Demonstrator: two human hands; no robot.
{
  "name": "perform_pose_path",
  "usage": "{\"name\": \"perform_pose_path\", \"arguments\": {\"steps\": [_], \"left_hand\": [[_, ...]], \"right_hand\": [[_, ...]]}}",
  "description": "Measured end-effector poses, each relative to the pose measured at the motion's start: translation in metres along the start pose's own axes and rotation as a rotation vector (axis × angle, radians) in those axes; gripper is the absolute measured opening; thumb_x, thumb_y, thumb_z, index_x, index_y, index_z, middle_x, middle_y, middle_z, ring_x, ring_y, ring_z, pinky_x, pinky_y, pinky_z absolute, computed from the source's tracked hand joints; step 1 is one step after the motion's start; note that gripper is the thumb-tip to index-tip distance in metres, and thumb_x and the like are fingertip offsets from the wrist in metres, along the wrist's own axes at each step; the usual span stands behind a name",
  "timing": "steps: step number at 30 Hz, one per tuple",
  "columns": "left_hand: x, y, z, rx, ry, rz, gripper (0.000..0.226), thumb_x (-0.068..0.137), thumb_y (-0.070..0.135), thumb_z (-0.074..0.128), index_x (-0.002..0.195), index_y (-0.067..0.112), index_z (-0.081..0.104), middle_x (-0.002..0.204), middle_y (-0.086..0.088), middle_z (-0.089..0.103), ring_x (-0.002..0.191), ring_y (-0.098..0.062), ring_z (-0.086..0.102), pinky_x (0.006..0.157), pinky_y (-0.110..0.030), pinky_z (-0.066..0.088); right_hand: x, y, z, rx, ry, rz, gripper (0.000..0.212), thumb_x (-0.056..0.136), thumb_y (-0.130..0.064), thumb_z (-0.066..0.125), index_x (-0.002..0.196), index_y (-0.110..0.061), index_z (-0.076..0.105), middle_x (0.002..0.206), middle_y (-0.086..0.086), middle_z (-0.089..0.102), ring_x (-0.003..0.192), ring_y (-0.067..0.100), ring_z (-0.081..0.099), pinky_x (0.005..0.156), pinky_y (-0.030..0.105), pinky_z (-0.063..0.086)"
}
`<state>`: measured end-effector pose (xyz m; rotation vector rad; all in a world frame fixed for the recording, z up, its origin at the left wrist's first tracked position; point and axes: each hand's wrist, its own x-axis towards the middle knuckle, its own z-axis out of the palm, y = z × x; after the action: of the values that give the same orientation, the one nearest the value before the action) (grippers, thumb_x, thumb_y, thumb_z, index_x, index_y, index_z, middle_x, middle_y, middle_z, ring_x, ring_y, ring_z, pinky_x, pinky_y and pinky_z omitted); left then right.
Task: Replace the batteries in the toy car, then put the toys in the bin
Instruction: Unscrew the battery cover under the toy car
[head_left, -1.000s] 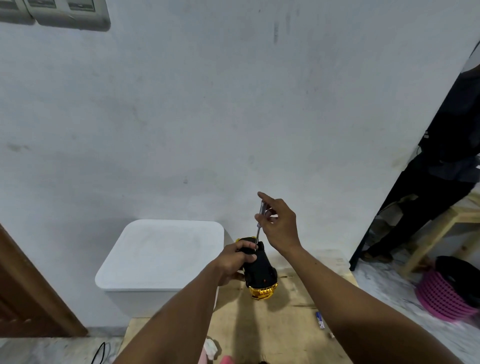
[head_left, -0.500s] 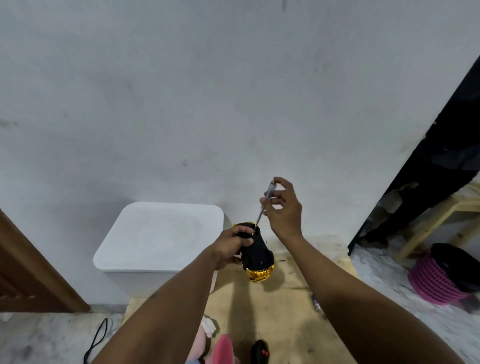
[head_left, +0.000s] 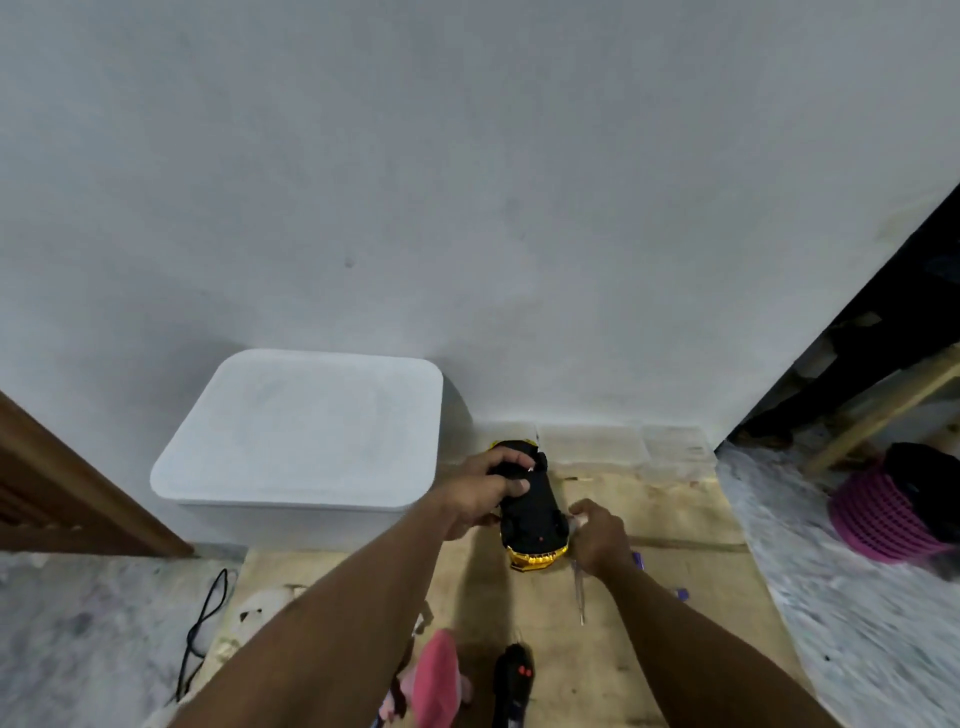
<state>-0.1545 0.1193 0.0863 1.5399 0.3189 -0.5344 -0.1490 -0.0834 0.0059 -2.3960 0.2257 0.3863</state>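
The bin (head_left: 306, 441) stands at the left against the wall with its white lid on, so nothing can go in until that lid comes off. Just right of it the left hand (head_left: 483, 493) is clamped on the car (head_left: 530, 506), fingers wrapped over the far end. The car is underside up, black belly showing and gold bumper toward the person, and it has come down: half a second ago it was held up off the board, now it sits low over the wooden board (head_left: 649, 623), though whether it touches cannot be told.

To the right of the car, the right hand (head_left: 597, 535) has dropped as well. Before, it pinched the screwdriver upright with the tip at the car's underside. Now the screwdriver (head_left: 577, 592) points down toward the board, its upper end still under that hand; the fingers curl, but whether they still grip it or have just let go cannot be told.

The likely meaning is that the unscrewing is finished and the tool is being laid aside, which would free the right hand to lift the battery cover. No loose cover or batteries can be made out. Nearer the person a pink toy (head_left: 436, 675) and a black remote (head_left: 514, 675) lie on the board, not yet binned.
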Motion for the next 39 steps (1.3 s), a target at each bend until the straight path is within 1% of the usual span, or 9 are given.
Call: {"name": "perform_pose_path", "arguments": {"steps": [6, 10, 15, 17, 21, 28, 32, 36, 39], "left_hand": [[0.012, -0.021, -0.001, -0.021, 0.016, -0.032, 0.041, 0.090, 0.001, 0.062, 0.118, 0.032, 0.059, 0.122, -0.003, 0.061, 0.109, -0.033, 0.059, 0.073, -0.039, 0.049], [0.013, -0.025, -0.003, -0.041, 0.034, -0.039, 0.045, 0.089, 0.002, 0.063, 0.117, 0.036, 0.058, 0.123, -0.004, 0.062, 0.105, -0.031, 0.059, 0.073, -0.040, 0.047], [0.013, -0.018, -0.001, -0.037, 0.001, -0.044, 0.056, 0.082, -0.007, 0.064, 0.118, 0.036, 0.059, 0.122, -0.004, 0.063, 0.098, -0.028, 0.058, 0.075, -0.040, 0.046], [0.012, -0.014, 0.001, -0.022, -0.034, -0.049, 0.064, 0.078, -0.012, 0.062, 0.120, 0.036, 0.059, 0.122, -0.005, 0.063, 0.100, -0.028, 0.058, 0.075, -0.039, 0.047], [0.007, -0.004, 0.005, -0.029, -0.093, -0.048, 0.069, 0.071, -0.015, 0.058, 0.116, 0.037, 0.061, 0.121, -0.007, 0.063, 0.104, -0.030, 0.059, 0.075, -0.039, 0.049], [-0.002, 0.009, 0.006, -0.192, -0.048, -0.095, 0.045, 0.081, 0.016, 0.041, 0.114, 0.030, 0.069, 0.125, -0.013, 0.060, 0.097, -0.032, 0.055, 0.069, -0.039, 0.050], [-0.002, 0.010, 0.006, -0.214, 0.000, -0.080, 0.044, 0.098, 0.028, 0.028, 0.113, 0.028, 0.069, 0.122, -0.010, 0.062, 0.096, -0.033, 0.056, 0.075, -0.044, 0.050], [-0.003, 0.007, 0.006, -0.132, 0.030, -0.052, 0.038, 0.102, 0.017, 0.032, 0.112, 0.033, 0.065, 0.114, -0.007, 0.061, 0.090, -0.029, 0.056, 0.074, -0.043, 0.051], [-0.002, 0.004, 0.005, -0.087, 0.068, -0.034, 0.045, 0.101, 0.007, 0.032, 0.111, 0.037, 0.064, 0.113, -0.007, 0.063, 0.089, -0.028, 0.054, 0.074, -0.043, 0.048]], "right_hand": [[0.013, 0.021, 0.019, -0.134, -0.047, -0.057, 0.024, 0.090, -0.008, 0.065, 0.112, -0.017, 0.060, 0.097, 0.008, 0.069, 0.072, 0.014, 0.059, 0.055, 0.020, 0.047], [0.017, 0.021, 0.010, -0.132, -0.023, -0.098, 0.038, 0.084, -0.016, 0.071, 0.120, -0.017, 0.059, 0.083, 0.002, 0.065, 0.070, 0.017, 0.058, 0.057, 0.024, 0.044], [0.013, -0.026, -0.027, 0.237, 0.197, -0.375, 0.019, 0.084, -0.003, 0.069, 0.088, -0.022, 0.067, 0.074, -0.006, 0.067, 0.068, 0.001, 0.061, 0.069, 0.023, 0.053], [0.007, -0.051, -0.040, 0.288, 0.138, -0.465, 0.021, 0.084, 0.003, 0.066, 0.090, -0.017, 0.071, 0.083, -0.005, 0.068, 0.074, -0.001, 0.060, 0.071, 0.013, 0.048], [-0.001, -0.072, -0.054, 0.081, -0.088, -0.549, 0.019, 0.083, -0.017, 0.072, 0.097, -0.029, 0.076, 0.095, -0.008, 0.063, 0.091, 0.008, 0.059, 0.082, 0.024, 0.050], [-0.013, -0.083, -0.060, 0.017, -0.151, -0.502, 0.020, 0.078, -0.023, 0.079, 0.097, -0.022, 0.074, 0.102, -0.002, 0.059, 0.097, 0.011, 0.057, 0.082, 0.023, 0.047], [-0.018, -0.090, -0.072, 0.165, -0.227, -0.459, 0.019, 0.073, -0.007, 0.080, 0.086, -0.017, 0.070, 0.087, 0.006, 0.064, 0.075, 0.006, 0.056, 0.068, 0.017, 0.044], [-0.020, -0.092, -0.085, 0.299, -0.315, -0.397, 0.015, 0.078, 0.004, 0.073, 0.085, -0.009, 0.072, 0.072, 0.002, 0.064, 0.065, 0.006, 0.058, 0.059, 0.020, 0.046], [-0.018, -0.088, -0.096, 0.524, -0.183, -0.294, 0.020, 0.081, 0.003, 0.073, 0.094, -0.011, 0.073, 0.079, 0.003, 0.071, 0.075, 0.014, 0.067, 0.060, 0.026, 0.052]]}}
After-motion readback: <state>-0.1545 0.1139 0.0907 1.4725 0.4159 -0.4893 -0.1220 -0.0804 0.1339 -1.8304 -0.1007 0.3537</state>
